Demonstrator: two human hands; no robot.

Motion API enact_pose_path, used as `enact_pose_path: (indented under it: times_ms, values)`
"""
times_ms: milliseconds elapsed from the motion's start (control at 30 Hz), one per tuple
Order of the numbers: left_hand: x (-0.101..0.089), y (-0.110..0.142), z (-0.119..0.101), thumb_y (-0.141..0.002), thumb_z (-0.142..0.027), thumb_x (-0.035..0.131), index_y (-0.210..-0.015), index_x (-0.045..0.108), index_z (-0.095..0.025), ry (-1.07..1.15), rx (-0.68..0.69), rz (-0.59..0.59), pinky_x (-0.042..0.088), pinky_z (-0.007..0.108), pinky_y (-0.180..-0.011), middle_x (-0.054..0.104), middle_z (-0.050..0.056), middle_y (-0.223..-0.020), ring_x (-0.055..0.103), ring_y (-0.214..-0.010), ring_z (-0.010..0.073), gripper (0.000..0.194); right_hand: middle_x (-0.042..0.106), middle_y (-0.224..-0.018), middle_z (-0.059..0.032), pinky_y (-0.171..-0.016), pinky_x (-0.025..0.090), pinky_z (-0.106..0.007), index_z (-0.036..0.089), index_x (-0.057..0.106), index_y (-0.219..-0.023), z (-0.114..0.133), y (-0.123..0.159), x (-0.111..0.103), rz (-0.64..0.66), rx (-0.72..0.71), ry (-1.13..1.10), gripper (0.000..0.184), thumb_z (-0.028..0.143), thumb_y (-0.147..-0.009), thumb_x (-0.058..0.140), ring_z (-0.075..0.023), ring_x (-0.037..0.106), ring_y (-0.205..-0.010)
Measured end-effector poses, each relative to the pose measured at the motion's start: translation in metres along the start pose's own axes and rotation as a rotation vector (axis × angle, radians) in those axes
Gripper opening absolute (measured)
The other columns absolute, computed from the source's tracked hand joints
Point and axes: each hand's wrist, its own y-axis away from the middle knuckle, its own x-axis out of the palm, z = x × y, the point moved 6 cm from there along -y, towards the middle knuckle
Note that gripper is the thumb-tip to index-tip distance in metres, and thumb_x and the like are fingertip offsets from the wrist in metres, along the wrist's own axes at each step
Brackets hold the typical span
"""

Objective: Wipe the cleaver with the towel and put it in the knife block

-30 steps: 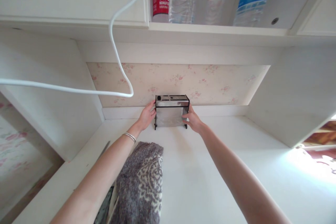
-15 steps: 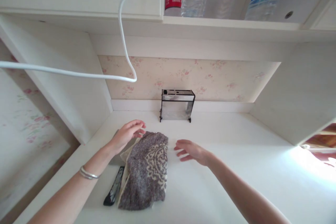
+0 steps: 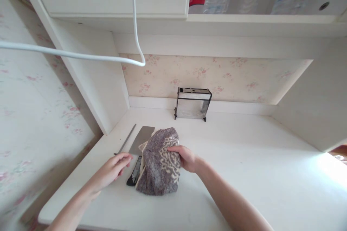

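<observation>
Grey cloth [image 3: 158,173], one, cream-patterned: on the white counter [image 3: 257,166] before me, its left side over part of a knife; more bunched than half a second ago, the far end drawn in and humped. Box-like holder [image 3: 193,95], one, black-framed, see-through front: upright at the back of the counter, well apart from my hands, which a second ago are at its sides. Knife [image 3: 142,137], one, broad grey blade, dark handle: left of the cloth, more blade showing than before. My right hand [image 3: 188,159]: now clamped on the cloth's right edge, no longer beside it. My left hand [image 3: 114,169]: come down near the knife's handle, fingers loosely bent, slightly apart; whether they touch it, I cannot tell. Thin grey rod [image 3: 127,139], one: left of the blade, now plainly in view.
</observation>
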Motion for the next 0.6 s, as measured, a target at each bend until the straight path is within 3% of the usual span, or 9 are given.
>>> enact_pose_path:
  times_ms: [100,167,300,400,600]
  values:
    - [0.005,-0.007,0.012,-0.08,-0.06,0.047,-0.117,0.051,-0.021,-0.072,-0.008,0.005,0.039,0.025,-0.059,0.06,0.006,-0.102,0.054,-0.076,0.0167,0.054,0.071,-0.097,-0.0129,-0.079,0.054,-0.029,0.009,0.06,-0.106,0.001,0.018,0.001,0.097,0.009,-0.105,0.035,0.027,-0.077,0.067,-0.0185,0.069,-0.083]
    - [0.013,-0.013,0.011,-0.082,-0.06,0.043,-0.114,0.052,-0.022,-0.15,0.029,0.002,0.042,0.027,-0.066,0.061,0.006,-0.105,0.058,-0.083,0.0197,0.051,0.071,-0.097,-0.0119,-0.08,0.054,-0.032,0.01,0.058,-0.11,0.008,0.032,-0.006,0.091,-0.063,-0.162,0.037,0.021,-0.076,0.067,-0.0199,0.069,-0.083]
    - [0.03,-0.023,0.0,-0.083,-0.057,0.04,-0.088,0.056,-0.018,-0.532,0.164,-0.097,0.041,0.031,-0.073,0.064,0.008,-0.087,0.06,-0.084,0.0239,0.043,0.071,-0.094,-0.0105,-0.079,0.055,-0.032,0.01,0.057,-0.11,0.018,0.053,-0.033,-0.036,-0.22,-0.293,0.035,0.018,-0.077,0.066,-0.0207,0.069,-0.082]
    - [0.038,-0.028,-0.004,-0.081,-0.052,0.042,-0.083,0.052,-0.018,-0.788,0.182,-0.195,0.04,0.033,-0.073,0.063,0.012,-0.088,0.06,-0.086,0.0269,0.036,0.071,-0.092,-0.0078,-0.076,0.056,-0.029,0.01,0.059,-0.105,0.023,0.063,-0.056,-0.138,-0.347,-0.417,0.027,0.014,-0.078,0.065,-0.0187,0.069,-0.08]
    - [0.035,-0.035,-0.009,-0.078,-0.039,0.045,-0.066,0.048,-0.02,-0.851,0.115,-0.172,0.035,0.029,-0.062,0.063,0.009,-0.078,0.06,-0.074,0.0227,0.022,0.07,-0.1,-0.0044,-0.08,0.056,-0.029,0.015,0.059,-0.106,0.026,0.061,-0.082,-0.259,-0.518,-0.61,0.029,0.006,-0.079,0.06,-0.0164,0.067,-0.089]
